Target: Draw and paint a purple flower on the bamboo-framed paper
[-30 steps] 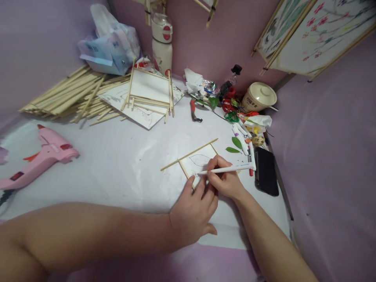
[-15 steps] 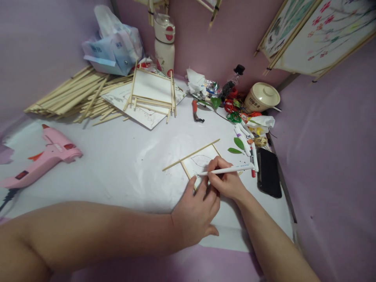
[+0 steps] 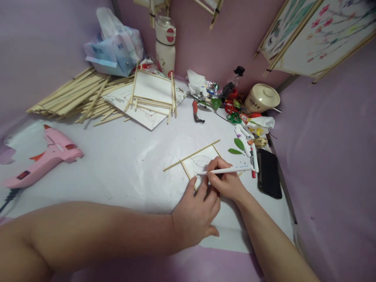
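Observation:
A small sheet of white paper (image 3: pixel 190 167) lies in a wooden-stick frame (image 3: pixel 191 155) on the table, with a leaf outline drawn on it. My right hand (image 3: pixel 225 179) is closed around a white pen (image 3: pixel 232 169), its tip at the small lines near the paper's left side. Fingers spread, my left hand (image 3: pixel 197 209) rests across the lower edge of the frame and holds it down. The frame's lower part is hidden under both hands. Two green leaves (image 3: pixel 239 144) lie just beyond the frame's right end.
A pink glue gun (image 3: pixel 58 150) lies at the left. Behind are bundled sticks (image 3: pixel 67 94), a tissue pack (image 3: pixel 114 51), a bottle (image 3: pixel 165 47) and a stick-framed panel (image 3: pixel 152 86). Red-handled pliers (image 3: pixel 195 111), markers (image 3: pixel 242 141), a lidded tub (image 3: pixel 262 98) and a phone (image 3: pixel 268 172) are right.
The view has shifted very slightly. Both hands, the pen and the frame stay almost where they were; the pen tip remains at the paper.

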Demonstrator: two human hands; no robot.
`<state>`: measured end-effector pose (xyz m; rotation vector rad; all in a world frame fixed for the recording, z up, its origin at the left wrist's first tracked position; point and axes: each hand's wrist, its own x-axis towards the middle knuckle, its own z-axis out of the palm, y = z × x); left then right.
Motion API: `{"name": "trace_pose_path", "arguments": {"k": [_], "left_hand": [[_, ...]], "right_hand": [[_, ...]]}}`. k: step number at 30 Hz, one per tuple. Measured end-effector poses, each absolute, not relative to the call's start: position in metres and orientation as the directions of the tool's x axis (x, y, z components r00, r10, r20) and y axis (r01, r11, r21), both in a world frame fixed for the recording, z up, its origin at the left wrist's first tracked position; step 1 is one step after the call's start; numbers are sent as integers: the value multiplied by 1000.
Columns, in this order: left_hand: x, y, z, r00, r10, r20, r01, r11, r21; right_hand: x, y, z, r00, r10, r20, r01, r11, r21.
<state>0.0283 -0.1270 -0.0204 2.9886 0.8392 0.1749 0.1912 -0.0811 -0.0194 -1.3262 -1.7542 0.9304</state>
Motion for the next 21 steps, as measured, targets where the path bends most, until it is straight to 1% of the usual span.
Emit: {"name": "trace_pose_path", "arguments": {"k": [9,21], "left_hand": [[28,-129,-23,844,521,123,517,-853,67],[29,-129,-26,843,523,127,519,-852,67]], "right_hand": [[192,-80,-22,-200,970,139,479,221,-850],[189,-80,-19,-145,975,166,520,218,-826]]}}
